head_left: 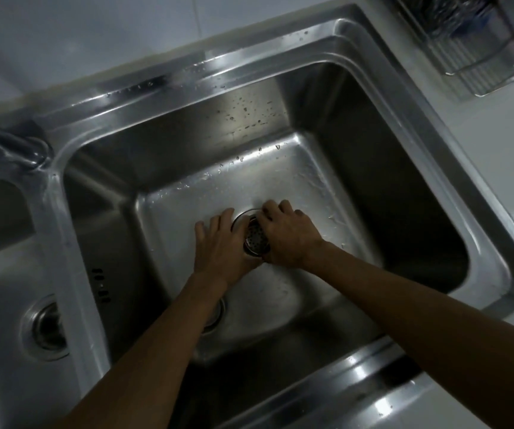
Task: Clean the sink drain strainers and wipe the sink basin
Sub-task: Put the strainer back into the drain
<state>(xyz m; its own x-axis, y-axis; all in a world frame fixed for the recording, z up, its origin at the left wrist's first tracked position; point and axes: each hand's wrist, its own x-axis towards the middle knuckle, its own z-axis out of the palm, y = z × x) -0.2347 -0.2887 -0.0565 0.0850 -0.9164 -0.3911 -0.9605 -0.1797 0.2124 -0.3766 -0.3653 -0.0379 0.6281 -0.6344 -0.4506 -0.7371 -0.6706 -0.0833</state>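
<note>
A round perforated metal drain strainer (256, 239) is held between both hands low over the floor of the large right basin (187, 168) of a stainless steel double sink. My right hand (286, 233) grips its right side, fingers curled over the top. My left hand (221, 243) cups it from the left, fingers stretched out and apart. The basin's drain opening (217, 314) lies nearer me, partly hidden under my left forearm. The basin floor is wet, with water drops and pale flecks. A second strainer (45, 328) sits in the drain of the small left basin.
The tap's base (8, 147) stands on the sink rim at the left. A wire rack (478, 44) with utensils rests on the white counter at the back right. An overflow slot (101, 284) marks the divider wall. White counter surrounds the sink.
</note>
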